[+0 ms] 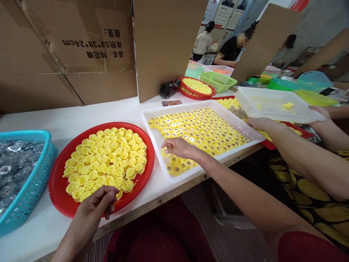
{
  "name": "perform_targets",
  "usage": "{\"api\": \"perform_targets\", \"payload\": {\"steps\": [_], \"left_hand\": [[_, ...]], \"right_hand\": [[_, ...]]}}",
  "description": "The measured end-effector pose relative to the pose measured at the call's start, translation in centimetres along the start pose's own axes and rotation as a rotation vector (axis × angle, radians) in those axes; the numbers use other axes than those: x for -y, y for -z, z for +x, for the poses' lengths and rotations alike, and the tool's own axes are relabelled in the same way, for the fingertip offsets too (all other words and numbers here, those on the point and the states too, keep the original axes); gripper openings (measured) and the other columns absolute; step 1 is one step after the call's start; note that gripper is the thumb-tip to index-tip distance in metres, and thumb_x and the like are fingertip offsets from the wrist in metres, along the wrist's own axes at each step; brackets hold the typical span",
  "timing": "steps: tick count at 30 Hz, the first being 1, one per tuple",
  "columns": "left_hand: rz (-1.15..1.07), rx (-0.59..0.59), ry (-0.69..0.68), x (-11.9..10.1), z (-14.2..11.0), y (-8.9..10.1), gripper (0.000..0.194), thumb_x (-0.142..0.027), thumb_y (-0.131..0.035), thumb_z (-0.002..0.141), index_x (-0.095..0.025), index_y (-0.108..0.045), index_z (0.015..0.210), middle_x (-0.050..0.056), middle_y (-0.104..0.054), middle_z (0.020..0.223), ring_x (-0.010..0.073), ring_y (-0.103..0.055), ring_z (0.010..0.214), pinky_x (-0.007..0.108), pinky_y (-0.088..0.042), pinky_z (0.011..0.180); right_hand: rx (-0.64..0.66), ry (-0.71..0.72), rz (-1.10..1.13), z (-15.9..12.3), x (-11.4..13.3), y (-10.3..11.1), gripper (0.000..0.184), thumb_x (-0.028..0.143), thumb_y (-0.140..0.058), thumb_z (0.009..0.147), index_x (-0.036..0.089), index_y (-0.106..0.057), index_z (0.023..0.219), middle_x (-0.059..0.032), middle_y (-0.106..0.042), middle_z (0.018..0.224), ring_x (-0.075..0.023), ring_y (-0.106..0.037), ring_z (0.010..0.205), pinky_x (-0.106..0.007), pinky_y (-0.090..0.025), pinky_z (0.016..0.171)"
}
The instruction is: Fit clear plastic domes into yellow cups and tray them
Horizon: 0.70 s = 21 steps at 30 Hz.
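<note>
My left hand (102,203) is at the near edge of a round red tray (56,193), its thumb and fingers closed beside the small round yellow plastic pieces (95,165) spread there. Whatever those fingers may hold is hidden. My right hand (178,147) reaches over the left part of a shallow white tray (170,178), fingertips pinched at one yellow piece (165,153). Yellow pieces with printed round faces (201,127) cover most of that tray in rows, a few of them shiny. Around the right hand, part of the tray's bottom shows.
A blue basket (40,160) of clear and dark pieces stands at left. Cardboard (103,36) walls the back. At right, another person's hands (263,125) hold a tilted white bin (278,103). A tape dispenser (169,89) and stacked red trays (197,95) sit behind.
</note>
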State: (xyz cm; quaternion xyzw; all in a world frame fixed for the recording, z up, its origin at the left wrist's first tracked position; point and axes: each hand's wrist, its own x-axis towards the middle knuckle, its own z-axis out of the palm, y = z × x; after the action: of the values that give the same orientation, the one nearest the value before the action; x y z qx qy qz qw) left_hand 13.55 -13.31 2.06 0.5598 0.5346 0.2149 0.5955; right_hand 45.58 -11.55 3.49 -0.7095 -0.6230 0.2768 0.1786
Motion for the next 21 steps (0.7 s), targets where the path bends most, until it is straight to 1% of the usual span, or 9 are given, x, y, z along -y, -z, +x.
{"api": "perform_targets", "payload": {"steps": [3,5,7,10,15,18,21], "left_hand": [[0.011,-0.009,0.031,0.4,0.3,0.1,0.04,-0.057,-0.065,0.069,-0.017,-0.059,0.062,0.0,-0.054,0.056,0.0126,-0.045,0.053,0.022,-0.039,0.049],[0.012,0.008,0.029,0.7,0.4,0.0,0.039,-0.056,-0.064,0.07,-0.017,-0.06,0.065,0.0,-0.054,0.056,0.0127,-0.046,0.054,0.023,-0.04,0.05],[0.011,0.042,0.016,0.8,0.5,-0.2,0.038,-0.055,-0.063,0.072,-0.017,-0.06,0.067,0.0,-0.054,0.058,0.0127,-0.046,0.054,0.023,-0.041,0.052],[0.006,0.079,0.006,1.0,0.5,-0.5,0.036,-0.053,-0.062,0.075,-0.018,-0.06,0.07,0.0,-0.055,0.059,0.0128,-0.047,0.055,0.023,-0.041,0.053],[0.005,0.087,0.013,1.6,0.6,-0.4,0.037,-0.054,-0.063,0.074,-0.017,-0.06,0.07,-0.001,-0.054,0.058,0.0125,-0.048,0.054,0.023,-0.042,0.053],[-0.005,0.068,0.026,1.6,0.6,-0.3,0.037,-0.054,-0.064,0.072,-0.017,-0.062,0.075,-0.001,-0.054,0.057,0.0124,-0.048,0.053,0.024,-0.042,0.053],[-0.024,0.061,0.031,1.5,0.6,-0.4,0.038,-0.054,-0.065,0.071,-0.017,-0.062,0.08,-0.002,-0.055,0.057,0.0126,-0.048,0.052,0.024,-0.042,0.053]], "right_hand": [[0.083,0.016,-0.049,-1.0,-0.1,-0.2,0.021,0.02,-0.063,0.078,0.017,-0.069,0.098,-0.0038,-0.072,0.092,-0.0142,-0.066,0.083,-0.021,-0.048,0.071],[0.101,0.009,-0.095,-1.2,-0.2,-0.7,0.021,0.019,-0.061,0.079,0.017,-0.069,0.098,-0.0036,-0.074,0.091,-0.0148,-0.067,0.084,-0.022,-0.048,0.072],[0.094,-0.001,-0.132,-1.0,-0.2,-1.1,0.018,0.018,-0.061,0.078,0.019,-0.071,0.094,-0.0026,-0.074,0.088,-0.0165,-0.067,0.085,-0.023,-0.047,0.072],[0.084,0.004,-0.195,-0.7,-0.2,-1.9,0.018,0.018,-0.06,0.079,0.021,-0.073,0.09,-0.0026,-0.075,0.091,-0.0189,-0.067,0.088,-0.026,-0.047,0.074],[0.056,0.037,-0.284,-0.6,-0.6,-2.9,0.022,0.019,-0.055,0.084,0.02,-0.073,0.097,-0.0077,-0.074,0.099,-0.0239,-0.066,0.094,-0.03,-0.045,0.078],[0.039,0.062,-0.313,-0.8,-0.8,-2.9,0.024,0.019,-0.056,0.084,0.021,-0.071,0.102,-0.0085,-0.073,0.1,-0.0255,-0.066,0.095,-0.032,-0.045,0.078],[-0.009,0.088,-0.327,-1.1,-1.1,-2.3,0.027,0.017,-0.056,0.084,0.023,-0.069,0.106,-0.0071,-0.071,0.107,-0.0246,-0.063,0.101,-0.033,-0.045,0.083]]}}
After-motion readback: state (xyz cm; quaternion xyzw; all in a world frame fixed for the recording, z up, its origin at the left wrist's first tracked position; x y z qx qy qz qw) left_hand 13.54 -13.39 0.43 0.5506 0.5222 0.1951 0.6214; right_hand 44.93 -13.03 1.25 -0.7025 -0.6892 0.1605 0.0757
